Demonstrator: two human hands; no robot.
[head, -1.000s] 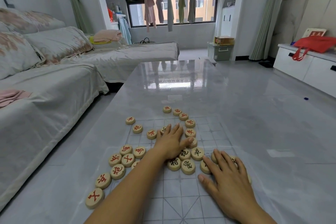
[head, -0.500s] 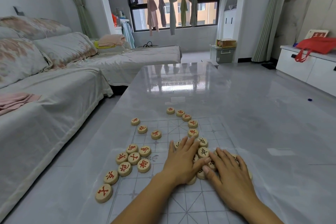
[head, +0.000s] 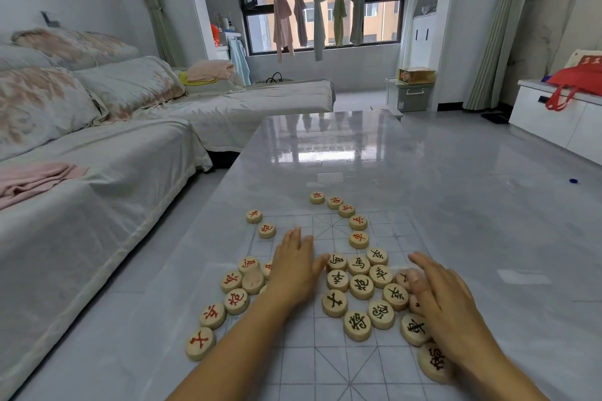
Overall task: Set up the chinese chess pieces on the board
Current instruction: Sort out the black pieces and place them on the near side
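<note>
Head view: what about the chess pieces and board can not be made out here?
Red piece beside the left hand: head view, mostly covered by that hand.
Blurred piece by the right hand: head view, motion blur, character unreadable.
Board: head view, near edge cut off by the frame's bottom.
Pale piece: no character shows.

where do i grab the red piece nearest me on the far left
Pinch the nearest red piece by its round rim, coming straight down with thumb and finger on its left and right edges. It lies flat, face up, so only the rim offers a hold, and another red piece crowds its far edge. The left hand is closer.
</note>
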